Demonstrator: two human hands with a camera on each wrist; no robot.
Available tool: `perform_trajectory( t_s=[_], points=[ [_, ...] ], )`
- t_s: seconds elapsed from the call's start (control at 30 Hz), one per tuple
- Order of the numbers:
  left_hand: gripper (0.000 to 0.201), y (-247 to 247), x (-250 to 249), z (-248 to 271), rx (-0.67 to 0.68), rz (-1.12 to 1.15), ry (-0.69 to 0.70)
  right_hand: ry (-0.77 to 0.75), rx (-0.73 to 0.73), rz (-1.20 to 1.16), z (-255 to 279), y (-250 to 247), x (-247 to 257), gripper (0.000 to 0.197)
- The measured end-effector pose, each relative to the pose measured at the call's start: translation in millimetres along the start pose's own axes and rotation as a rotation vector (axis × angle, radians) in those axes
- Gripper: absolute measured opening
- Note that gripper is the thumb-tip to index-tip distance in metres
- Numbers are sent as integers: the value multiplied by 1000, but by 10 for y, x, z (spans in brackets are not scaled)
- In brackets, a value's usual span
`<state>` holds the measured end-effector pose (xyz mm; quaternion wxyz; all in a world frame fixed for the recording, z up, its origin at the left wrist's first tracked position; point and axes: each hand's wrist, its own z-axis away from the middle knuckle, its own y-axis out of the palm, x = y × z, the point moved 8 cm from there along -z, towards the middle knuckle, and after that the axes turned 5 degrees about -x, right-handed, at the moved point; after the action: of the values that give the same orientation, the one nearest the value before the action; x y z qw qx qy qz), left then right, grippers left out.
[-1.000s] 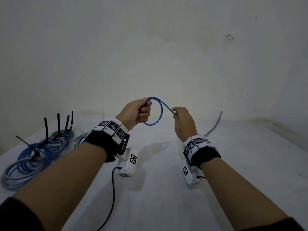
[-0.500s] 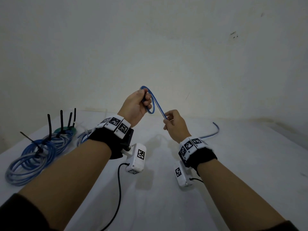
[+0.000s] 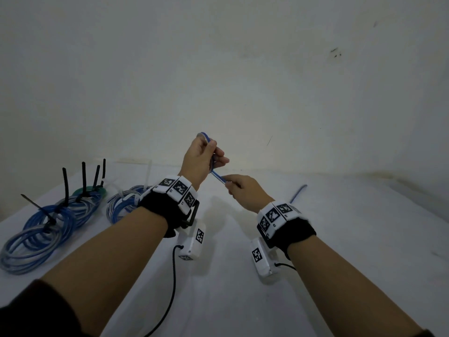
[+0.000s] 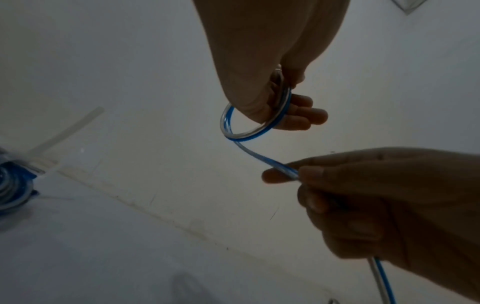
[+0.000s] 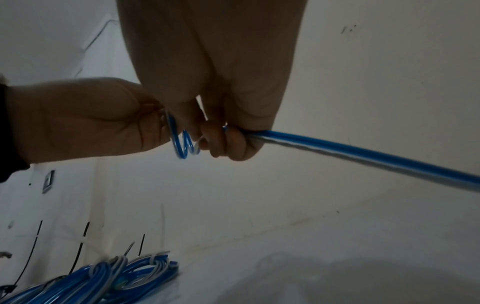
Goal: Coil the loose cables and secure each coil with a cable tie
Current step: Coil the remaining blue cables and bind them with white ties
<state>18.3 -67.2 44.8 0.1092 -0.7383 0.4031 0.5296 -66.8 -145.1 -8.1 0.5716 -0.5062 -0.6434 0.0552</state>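
Note:
A loose blue-and-clear cable [image 3: 217, 175] [image 4: 253, 131] [image 5: 363, 156] is held up above the white table [image 3: 340, 239]. My left hand [image 3: 203, 158] [image 4: 270, 98] [image 5: 85, 121] grips a small loop of it, wound tight at the fingers. Just below and to the right, my right hand [image 3: 245, 190] [image 4: 363, 195] [image 5: 223, 131] pinches the cable between thumb and forefinger. The rest of the cable runs through that fist and its tail [image 3: 298, 192] lies on the table behind the right wrist.
Several tied blue cable coils [image 3: 46, 224] [image 5: 109, 281] lie at the table's left, with black tie tails [image 3: 83, 178] standing up. One more coil [image 3: 124, 203] carries a white tie. A bare wall [image 3: 243, 81] stands close behind.
The wide loop between my hands has closed to a small tight one. My right hand has come in under the left, and the cable's tail has been drawn nearer across the table.

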Motion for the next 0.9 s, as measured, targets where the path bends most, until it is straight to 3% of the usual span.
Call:
perform_trajectory(
  t_s=[0.13, 0.47, 0.57, 0.73, 0.9],
  points=[
    [17, 5, 18, -1, 8, -52, 32, -56, -71, -27, 51, -66, 64, 18],
    [21, -22, -57, -61, -97, 120, 8, -122, -106, 49, 58, -90, 104, 10],
    [19, -8, 5, -18, -36, -19, 23, -167, -116, 41, 57, -142, 168, 13],
    [19, -6, 82, 37, 30, -432, 127, -219, -87, 40, 101, -134, 224, 22],
    [22, 54, 114, 67, 125, -653, 152, -243, -93, 13, 146, -160, 201, 24]
  ],
)
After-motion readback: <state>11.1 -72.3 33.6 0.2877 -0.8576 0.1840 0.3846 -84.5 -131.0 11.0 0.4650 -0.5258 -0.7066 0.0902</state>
